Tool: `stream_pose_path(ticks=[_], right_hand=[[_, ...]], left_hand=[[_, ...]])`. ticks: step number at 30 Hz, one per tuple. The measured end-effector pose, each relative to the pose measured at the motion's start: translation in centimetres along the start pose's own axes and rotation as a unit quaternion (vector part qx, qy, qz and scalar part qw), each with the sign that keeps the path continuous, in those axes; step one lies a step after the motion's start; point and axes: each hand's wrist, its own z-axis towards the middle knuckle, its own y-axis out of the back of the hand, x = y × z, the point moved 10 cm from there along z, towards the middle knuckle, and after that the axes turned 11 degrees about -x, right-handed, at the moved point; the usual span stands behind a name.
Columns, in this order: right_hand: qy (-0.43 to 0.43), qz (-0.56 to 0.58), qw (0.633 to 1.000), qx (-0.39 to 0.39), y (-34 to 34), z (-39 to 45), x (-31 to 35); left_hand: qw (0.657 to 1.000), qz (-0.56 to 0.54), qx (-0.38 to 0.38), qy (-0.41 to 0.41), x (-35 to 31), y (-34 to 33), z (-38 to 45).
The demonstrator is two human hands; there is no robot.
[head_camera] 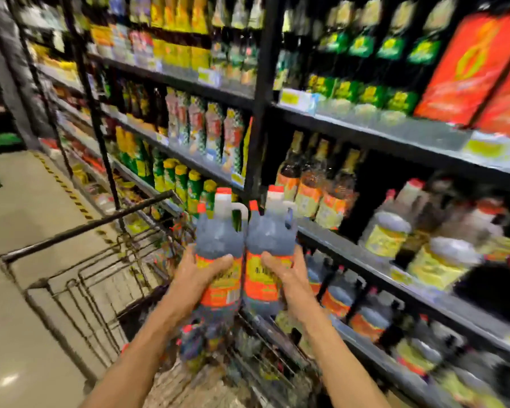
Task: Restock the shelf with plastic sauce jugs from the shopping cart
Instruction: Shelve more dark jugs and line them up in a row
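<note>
1. Far left, a dark metal wire shopping cart [80,278] stands on the pale tiled aisle floor [15,231]; its front section looks bare, though blur hides detail.
2. Nearer the person, the cart's basket holds more red-capped dark sauce jugs [193,346], packed close together below the raised arms.
3. The left hand [202,273] has its grip wrapped round the lower body of a clear plastic jug of dark sauce with a red cap and an orange and yellow label [220,254]; the thumb lies across the label front, and the jug is upright, held above the cart.
4. Touching that jug on its right side is a second matching plastic jug of dark sauce with red cap and orange label [270,248], also upright.
5. The right hand [287,273] grips this second jug, thumb across the label and fingers curled behind.
6. Just right of the held jugs, the black metal store shelf [351,254] carries tall dark sauce bottles with orange labels [309,195].
7. Below that shelf board stands a row of similar red-capped jugs [336,298].
8. Further right sit big pale jugs with yellow labels [386,234], blurred.
</note>
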Motion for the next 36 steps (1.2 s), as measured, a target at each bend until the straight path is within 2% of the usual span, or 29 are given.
stream_pose_path(ticks=[5,12,17,21,27,36], right_hand=[[0.049,0.008,0.992,-0.117,9.0,-4.8,5.1],[0.114,0.013,0.963,-0.242,22.2,-14.0,10.1],[0.120,0.000,0.939,-0.321,30.4,-19.0,12.2],[0.116,0.006,0.928,-0.353,36.0,-20.7,13.2],[0.099,0.015,0.929,-0.355,42.8,-18.4,14.2],[0.083,-0.033,0.949,-0.303,48.3,-11.2,16.5]], left_hand=[[0.989,-0.033,0.140,0.029,-0.6,-9.1,-3.8],[0.944,-0.044,0.316,0.080,1.1,-22.3,-12.7],[0.913,-0.037,0.391,0.110,3.3,-30.1,-18.3],[0.898,-0.037,0.419,0.132,5.0,-35.7,-21.5],[0.895,-0.046,0.410,0.167,6.5,-42.7,-22.8],[0.928,-0.021,0.350,0.130,7.2,-49.5,-19.4]])
